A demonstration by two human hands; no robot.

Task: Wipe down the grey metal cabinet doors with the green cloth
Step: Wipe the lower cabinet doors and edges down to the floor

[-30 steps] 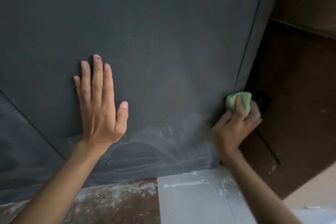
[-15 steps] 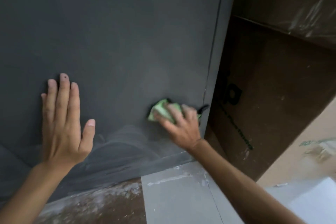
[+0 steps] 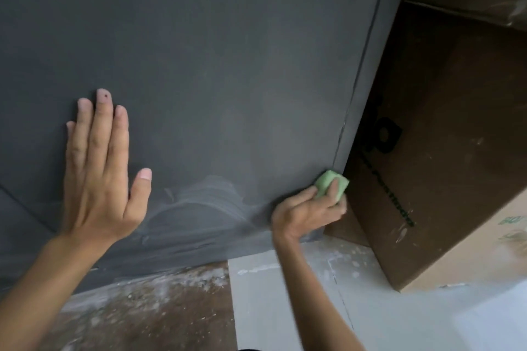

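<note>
The left forearm [image 3: 48,273] and right forearm [image 3: 310,293] are bare. The left grip [image 3: 98,179] has short nails and a small dark dot on its middle fingernail [image 3: 103,96].

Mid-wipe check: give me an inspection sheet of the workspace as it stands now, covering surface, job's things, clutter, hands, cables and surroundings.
Surface: grey cabinet door upright, with pale streaky smears near its bottom edge.
Job's things: green cloth bunched up, at the door's lower right edge.
Clutter: white dusty residue on the floor below the door.
Hands: left hand flat on the door, fingers straight; right hand grips the cloth.
Cables: nothing seen.
Surroundings: brown cardboard box to the right of the cabinet; pale floor tile in front.
</note>
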